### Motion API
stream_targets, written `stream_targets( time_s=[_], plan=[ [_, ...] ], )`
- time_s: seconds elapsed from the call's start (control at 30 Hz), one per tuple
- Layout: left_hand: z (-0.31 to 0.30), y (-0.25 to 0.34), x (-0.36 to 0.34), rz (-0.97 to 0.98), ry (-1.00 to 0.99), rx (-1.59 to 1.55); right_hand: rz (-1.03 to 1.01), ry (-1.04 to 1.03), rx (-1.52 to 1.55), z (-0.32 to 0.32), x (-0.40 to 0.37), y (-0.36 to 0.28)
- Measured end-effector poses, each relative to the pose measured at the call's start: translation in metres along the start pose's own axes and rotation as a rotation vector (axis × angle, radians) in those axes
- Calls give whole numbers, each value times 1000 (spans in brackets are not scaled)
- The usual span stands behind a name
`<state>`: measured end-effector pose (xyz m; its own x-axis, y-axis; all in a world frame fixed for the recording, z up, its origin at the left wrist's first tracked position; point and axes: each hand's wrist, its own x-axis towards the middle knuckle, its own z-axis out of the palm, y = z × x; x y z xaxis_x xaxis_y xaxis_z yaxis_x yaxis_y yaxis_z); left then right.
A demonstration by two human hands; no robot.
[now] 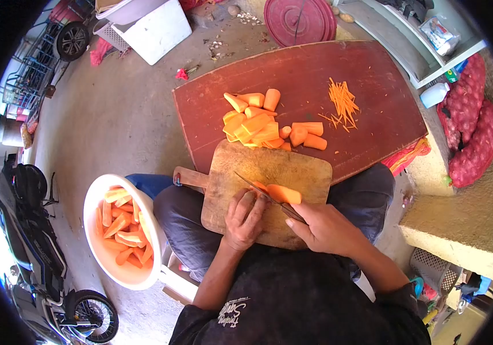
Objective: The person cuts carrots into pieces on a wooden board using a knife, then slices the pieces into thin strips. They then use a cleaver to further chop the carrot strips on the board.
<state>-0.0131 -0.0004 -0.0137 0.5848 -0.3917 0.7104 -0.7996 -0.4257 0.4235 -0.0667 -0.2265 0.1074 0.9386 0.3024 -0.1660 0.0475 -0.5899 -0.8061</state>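
Note:
A small wooden cutting board (241,172) rests on my lap. A carrot piece (284,194) lies on it. My left hand (243,219) presses its fingertips down on the carrot's near end. My right hand (324,229) grips the handle of a knife (258,187), whose blade slants across the carrot. Beyond the board, a pile of cut carrot chunks (258,122) and a small heap of thin carrot strips (343,100) lie on a red-brown wooden table (304,69).
A white bowl (98,195) of carrot pieces stands at my left knee. Red mesh sacks (476,135) lean on a ledge at the right. A red round lid (299,20), a white box (154,29) and motorbikes (34,230) surround the concrete floor.

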Motion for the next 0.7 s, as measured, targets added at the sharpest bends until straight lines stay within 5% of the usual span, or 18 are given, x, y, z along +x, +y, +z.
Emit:
stream_targets(
  time_s=[0.4, 0.5, 0.63, 0.7],
  plan=[
    [4, 5, 1, -102, 54, -45, -14, -1, 215, 4, 43, 44],
    [3, 2, 0, -123, 62, -49, 353, -181, 513, -19, 42, 37],
    [0, 2, -3, -147, 30, -45, -64, 85, 262, -3, 18, 25],
    [1, 2, -4, -149, 29, -50, 7, 35, 206, -13, 6, 3]
  ],
)
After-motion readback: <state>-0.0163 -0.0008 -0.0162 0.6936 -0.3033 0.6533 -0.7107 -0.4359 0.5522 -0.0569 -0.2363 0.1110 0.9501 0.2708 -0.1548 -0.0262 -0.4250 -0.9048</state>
